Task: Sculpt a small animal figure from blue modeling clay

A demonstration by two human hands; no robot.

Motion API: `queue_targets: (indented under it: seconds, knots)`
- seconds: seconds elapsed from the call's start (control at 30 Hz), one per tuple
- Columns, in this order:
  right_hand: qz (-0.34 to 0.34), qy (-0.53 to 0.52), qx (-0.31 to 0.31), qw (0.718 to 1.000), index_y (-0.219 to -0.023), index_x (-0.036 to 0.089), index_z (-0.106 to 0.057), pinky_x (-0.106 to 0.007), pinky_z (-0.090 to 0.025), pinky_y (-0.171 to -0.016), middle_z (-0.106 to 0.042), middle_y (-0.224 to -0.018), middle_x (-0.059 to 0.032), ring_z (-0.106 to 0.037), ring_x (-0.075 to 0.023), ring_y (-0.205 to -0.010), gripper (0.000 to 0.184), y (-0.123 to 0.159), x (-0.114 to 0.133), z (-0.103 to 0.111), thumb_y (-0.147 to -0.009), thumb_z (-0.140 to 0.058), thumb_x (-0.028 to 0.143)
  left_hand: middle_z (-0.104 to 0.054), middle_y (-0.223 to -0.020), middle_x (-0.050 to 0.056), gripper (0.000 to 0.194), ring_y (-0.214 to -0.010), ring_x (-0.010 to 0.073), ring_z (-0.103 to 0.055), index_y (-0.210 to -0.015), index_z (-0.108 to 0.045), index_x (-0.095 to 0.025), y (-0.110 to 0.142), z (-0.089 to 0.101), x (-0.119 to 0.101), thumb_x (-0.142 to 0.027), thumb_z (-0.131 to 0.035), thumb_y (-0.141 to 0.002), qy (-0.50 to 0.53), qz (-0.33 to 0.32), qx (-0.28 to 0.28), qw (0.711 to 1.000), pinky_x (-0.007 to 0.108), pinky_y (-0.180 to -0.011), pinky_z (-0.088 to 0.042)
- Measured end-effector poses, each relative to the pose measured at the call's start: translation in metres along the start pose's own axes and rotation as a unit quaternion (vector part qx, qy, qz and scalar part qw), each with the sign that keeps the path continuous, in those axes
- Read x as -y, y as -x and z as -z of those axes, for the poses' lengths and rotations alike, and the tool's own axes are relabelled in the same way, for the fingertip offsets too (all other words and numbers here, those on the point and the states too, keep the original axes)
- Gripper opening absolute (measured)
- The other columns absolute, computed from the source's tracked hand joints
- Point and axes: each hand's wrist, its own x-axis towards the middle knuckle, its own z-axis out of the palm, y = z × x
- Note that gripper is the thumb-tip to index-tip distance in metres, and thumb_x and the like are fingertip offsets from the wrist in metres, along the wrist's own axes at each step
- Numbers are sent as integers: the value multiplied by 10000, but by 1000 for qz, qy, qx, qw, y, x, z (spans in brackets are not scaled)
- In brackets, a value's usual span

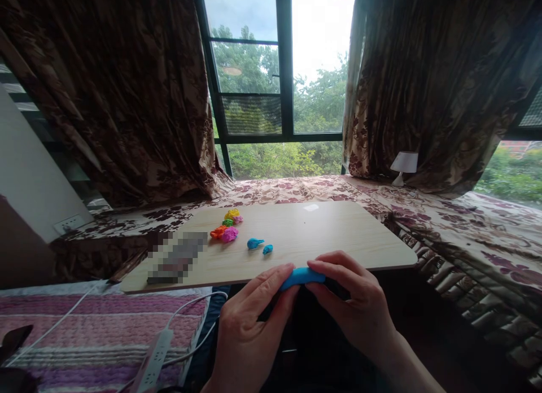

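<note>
A thick blue roll of modelling clay (302,276) is held level between my two hands, just off the table's near edge. My left hand (256,317) pinches its left end between thumb and fingers. At the right end, the thumb and fingers of my right hand (353,294) are closed on it. Two smaller blue clay pieces, a larger one (254,244) and a little one (267,249), lie on the table beyond my left hand. Farther left sit crumpled lumps of clay: orange (218,232), pink (230,234), green (227,222) and yellow (231,213).
The pale wooden table (339,235) has a blurred-out dark object (180,257) on its left side and a small white piece (311,207) at the back. A power strip (154,353) with white cables lies on the striped cover (101,325). A small lamp (404,164) stands near the window.
</note>
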Motion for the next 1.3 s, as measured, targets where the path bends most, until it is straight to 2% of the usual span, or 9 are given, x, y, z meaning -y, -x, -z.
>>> queue_targets:
  seconds: [0.17, 0.33, 0.43, 0.53, 0.67, 0.97, 1.03, 1.2, 1.3]
  knots:
    - [-12, -23, -22, 999, -1051, 277, -663, -261, -539, -699, -634, -920, -25, -623, -157, -821, 303, 2, 3, -5, -798, -627, 114, -719, -986, -33, 312, -872, 169, -679, -1042, -669, -305, 2, -2, -1, -194, -663, -750, -9, 4, -33, 999, 270, -822, -551]
    - [-32, 11, 4, 999, -1142, 262, -605, -271, -508, -829, -591, -1096, -41, -587, -181, -980, 402, 2, 2, -3, -765, -667, 135, -706, -1021, -48, 330, -908, 169, -669, -1066, -644, -322, 4, -4, 0, -198, -651, -761, 1, 35, -28, 999, 275, -834, -542]
    - [-30, 28, -1, 999, -1090, 254, -620, -268, -507, -814, -604, -1041, -32, -598, -167, -933, 336, 2, 2, -1, -781, -643, 124, -704, -1029, -38, 348, -911, 176, -668, -1089, -628, -311, 5, -3, 0, -216, -656, -756, 4, 46, -20, 999, 282, -824, -545]
    - [-29, 31, -20, 999, -1038, 248, -634, -265, -514, -768, -613, -985, -27, -608, -157, -879, 282, 3, 2, -1, -793, -623, 108, -690, -1066, -17, 398, -940, 186, -659, -1130, -605, -296, 4, -3, 0, -218, -668, -744, -11, 32, -16, 999, 288, -835, -539]
    - [-30, 26, -42, 998, -1037, 244, -635, -276, -521, -752, -616, -980, -34, -611, -162, -874, 289, 4, 0, -4, -787, -630, 99, -688, -1054, -16, 355, -939, 176, -655, -1098, -627, -294, 3, -3, 1, -181, -645, -762, -30, 4, -30, 999, 290, -868, -520]
    - [-24, -17, -106, 994, -987, 251, -659, -288, -522, -731, -633, -952, -26, -621, -165, -861, 265, 13, -7, -15, -783, -634, 85, -704, -1015, -20, 321, -890, 171, -667, -1060, -655, -281, 6, -7, 1, -163, -642, -762, -26, 7, -69, 997, 282, -841, -526]
    - [-38, -29, -96, 994, -997, 253, -649, -287, -521, -741, -625, -967, -24, -615, -165, -878, 267, 13, -7, -14, -787, -629, 90, -703, -1014, -14, 307, -894, 176, -664, -1054, -658, -273, 6, -7, 2, -166, -635, -767, -24, 11, -68, 997, 287, -840, -525]
    - [-44, 6, -14, 999, -1183, 261, -570, -284, -498, -847, -561, -1146, -44, -581, -172, -980, 459, 9, -1, -6, -759, -663, 111, -676, -1057, -26, 339, -958, 161, -637, -1083, -628, -303, 8, -7, 3, -159, -626, -776, -4, 17, -26, 1000, 279, -902, -491]
    - [-23, 22, 6, 999, -1097, 274, -628, -265, -508, -814, -596, -1051, -34, -588, -165, -950, 344, 6, 1, -3, -788, -638, 125, -664, -1093, -17, 401, -981, 173, -630, -1144, -590, -311, 9, -8, 1, -172, -632, -770, 1, 16, -10, 1000, 288, -895, -499]
